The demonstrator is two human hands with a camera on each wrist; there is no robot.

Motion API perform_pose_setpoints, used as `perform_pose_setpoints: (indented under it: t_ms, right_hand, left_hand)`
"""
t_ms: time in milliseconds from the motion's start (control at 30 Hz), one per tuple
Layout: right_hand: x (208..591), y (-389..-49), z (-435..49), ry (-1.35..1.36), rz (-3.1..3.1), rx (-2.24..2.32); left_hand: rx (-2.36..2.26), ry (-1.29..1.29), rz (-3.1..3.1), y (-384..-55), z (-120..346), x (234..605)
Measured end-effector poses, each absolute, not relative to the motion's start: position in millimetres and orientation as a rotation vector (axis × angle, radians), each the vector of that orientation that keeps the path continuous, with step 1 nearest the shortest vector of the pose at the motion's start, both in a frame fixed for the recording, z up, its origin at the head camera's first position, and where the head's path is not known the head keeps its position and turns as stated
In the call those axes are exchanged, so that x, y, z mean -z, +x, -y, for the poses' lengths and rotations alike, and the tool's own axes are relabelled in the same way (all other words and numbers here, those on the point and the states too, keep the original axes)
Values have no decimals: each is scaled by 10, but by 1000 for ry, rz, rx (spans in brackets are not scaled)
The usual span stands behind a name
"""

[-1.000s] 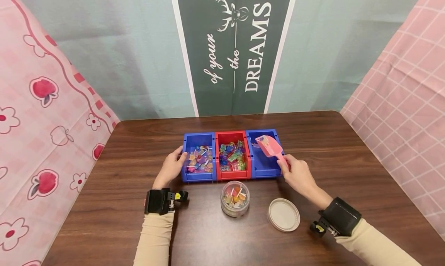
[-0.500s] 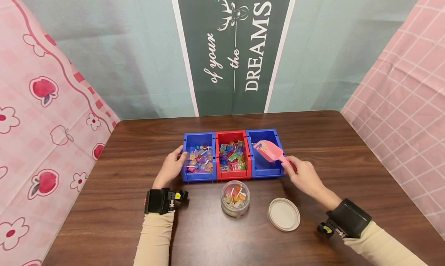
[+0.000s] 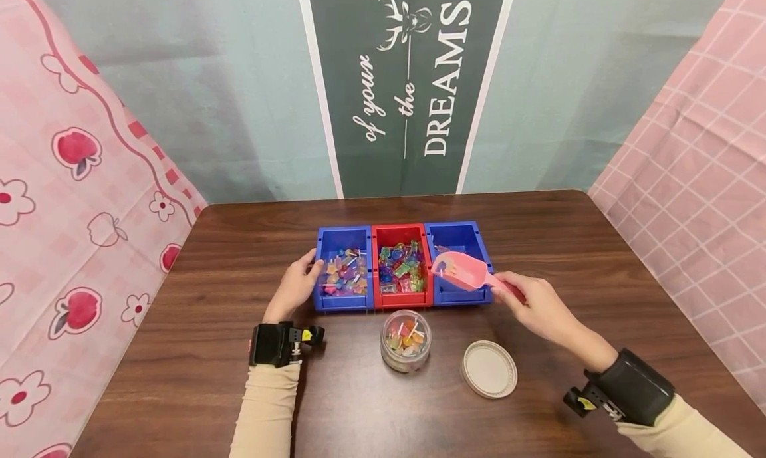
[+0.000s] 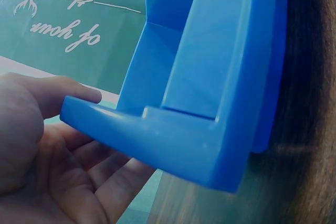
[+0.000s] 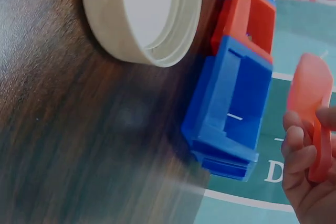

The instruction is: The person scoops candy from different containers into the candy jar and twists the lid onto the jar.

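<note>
My right hand (image 3: pixel 543 310) grips the handle of a pink scoop (image 3: pixel 469 272) over the right blue bin (image 3: pixel 461 298). A few small coloured pieces lie near the scoop's tip, and some are inside that bin. At the left blue bin (image 3: pixel 342 304), my left hand (image 3: pixel 296 286) holds the side wall; the left wrist view shows the thumb at the rim and the fingers along the outside. That bin holds lollipop-like candy charms. Between the two stands a red bin (image 3: pixel 403 302) of bright wrapped-candy pieces.
A clear jar (image 3: pixel 405 365) with mixed candy pieces, its top off, stands in front of the red bin. To its right, a cream round lid (image 3: pixel 489 370) lies on the dark wooden table (image 3: pixel 383 418). Cloth backdrops rise behind and at both sides.
The scoop has come down from the right bin's back towards its front and turned more level. My right arm has drawn back to the right. My left hand stays at its bin.
</note>
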State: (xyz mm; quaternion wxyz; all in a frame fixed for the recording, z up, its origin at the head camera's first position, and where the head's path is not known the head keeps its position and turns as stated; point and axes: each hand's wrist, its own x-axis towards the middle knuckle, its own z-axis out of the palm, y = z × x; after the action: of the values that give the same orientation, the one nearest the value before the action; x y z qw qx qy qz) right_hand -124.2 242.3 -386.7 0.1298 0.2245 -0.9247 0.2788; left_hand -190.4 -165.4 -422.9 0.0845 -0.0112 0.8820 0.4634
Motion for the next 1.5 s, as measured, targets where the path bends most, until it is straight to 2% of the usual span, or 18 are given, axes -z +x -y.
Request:
perform_pose_setpoints:
  t_ms: [333, 733, 1267, 1500]
  right_hand:
    - [3802, -1121, -2425, 1020, 2683, -941]
    - [3760, -1078, -2391, 1233, 2666, -766]
    - [3592, -1106, -2319, 1218, 2780, -590]
    - [3479, -1100, -2229, 1122, 2798, -545]
  left_hand:
    - [-1371, -24, -2649, -1912, 1659, 4232]
    - [-1404, -24, -2607, -1900, 1655, 4227]
    - [-1435, 5, -2656, -1915, 1667, 4248]
    - [-1429, 3, -2645, -1917, 1678, 4261]
